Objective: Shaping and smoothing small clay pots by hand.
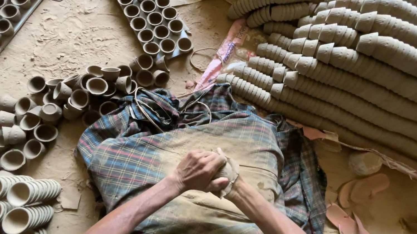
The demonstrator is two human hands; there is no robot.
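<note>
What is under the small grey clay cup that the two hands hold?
A dusty checked cloth over the lap lies under the small grey clay cup. The left hand covers most of it; the right hand is hidden.

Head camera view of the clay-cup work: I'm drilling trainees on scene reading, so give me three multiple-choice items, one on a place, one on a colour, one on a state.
1. Where do the long nested stacks of grey-brown clay cups lie?
A. upper right
B. lower left
C. on the lap

2. What colour is the pair of flat sandals?
A. blue
B. pinkish
C. black

3. What are the hands doing?
A. resting apart on the floor
B. lifting the metal tray
C. pressed together around a small clay piece

Answers: 1 A, the stacks fill the upper right; 2 B, both sandals look pinkish; 3 C, left hand and right hand meet over the plaid cloth.
</note>
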